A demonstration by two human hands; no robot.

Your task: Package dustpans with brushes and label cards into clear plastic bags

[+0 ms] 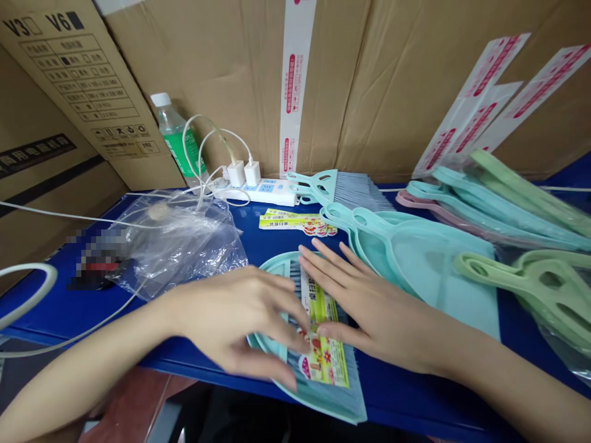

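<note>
A teal dustpan (277,263) with a small brush laid in it sits at the near edge of the blue table (258,237). A yellow-green printed label (325,357) lies across the brush bristles. My left hand (235,314) rests over the left side of the dustpan, fingers spread and slightly blurred, tips touching the label. My right hand (364,307) lies flat on the label's right side, fingers stretched out, thumb pressing the label. Neither hand grips anything.
A stack of teal dustpans (415,252) lies to the right, with a teal brush (337,187) behind it. Green dustpans (545,283) in plastic sit far right. A crumpled clear bag (180,240), a power strip (263,192), a water bottle (173,135), spare labels (295,221) and cardboard boxes (369,80) stand behind.
</note>
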